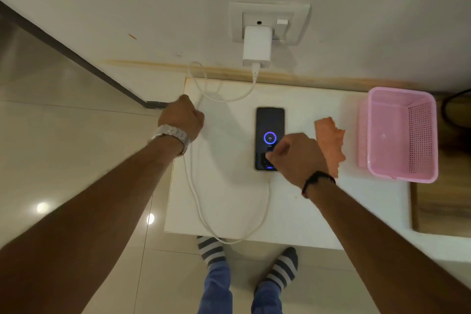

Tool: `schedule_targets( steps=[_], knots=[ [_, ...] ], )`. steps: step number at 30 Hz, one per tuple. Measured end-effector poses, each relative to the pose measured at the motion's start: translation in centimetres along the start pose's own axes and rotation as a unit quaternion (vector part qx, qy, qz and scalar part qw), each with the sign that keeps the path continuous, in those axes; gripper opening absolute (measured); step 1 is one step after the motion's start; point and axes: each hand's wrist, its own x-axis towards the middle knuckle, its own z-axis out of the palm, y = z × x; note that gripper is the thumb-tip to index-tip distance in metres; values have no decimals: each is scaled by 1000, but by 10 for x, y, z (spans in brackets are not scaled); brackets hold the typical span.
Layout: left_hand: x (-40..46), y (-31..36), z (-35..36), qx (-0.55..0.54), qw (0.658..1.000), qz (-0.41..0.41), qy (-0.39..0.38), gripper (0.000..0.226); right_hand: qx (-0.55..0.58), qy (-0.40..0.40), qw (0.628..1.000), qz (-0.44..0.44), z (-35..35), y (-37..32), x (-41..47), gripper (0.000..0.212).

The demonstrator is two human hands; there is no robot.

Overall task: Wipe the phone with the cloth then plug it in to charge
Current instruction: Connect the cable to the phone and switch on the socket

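Note:
A dark phone (pixel 269 125) lies flat on the white table (pixel 229 150), its screen lit with a blue charging ring. A white cable (pixel 196 201) runs from its near end in a loop over the table's front edge and up to the white charger (pixel 256 46) in the wall socket (pixel 270 23). My left hand (pixel 182 117) is curled around the cable at the table's left side. My right hand (pixel 297 155) hovers over the phone's lower right corner, fingers curled; a grip cannot be made out. An orange cloth (pixel 331 140) lies crumpled right of the phone.
A pink plastic basket (pixel 402 135) stands at the table's right end. A wooden surface (pixel 438 206) adjoins the table on the right. Glossy floor tiles (pixel 63 148) spread to the left. My feet in striped socks (pixel 211 250) stand at the table's front edge.

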Motion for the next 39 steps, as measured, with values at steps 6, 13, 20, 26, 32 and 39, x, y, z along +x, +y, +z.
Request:
schedule_targets(
  steps=[6,13,20,26,32,39],
  knots=[
    [42,-19,-15,-81,993,-62,53,12,-152,-113,978,90,48,25,-57,65],
    [90,-33,-14,-260,955,-144,-4,13,78,-69,986,130,76,27,-64,27],
    [110,-22,-15,-403,876,-255,-70,15,83,5,985,149,91,29,-65,38],
    [89,-33,1,-368,882,-283,-87,16,128,31,975,182,93,30,-69,29],
    [27,-31,-6,-237,958,-97,125,43,238,33,942,234,92,33,-74,10],
    [-121,30,44,-248,955,161,-4,46,247,84,941,216,94,33,-83,10]
  ],
)
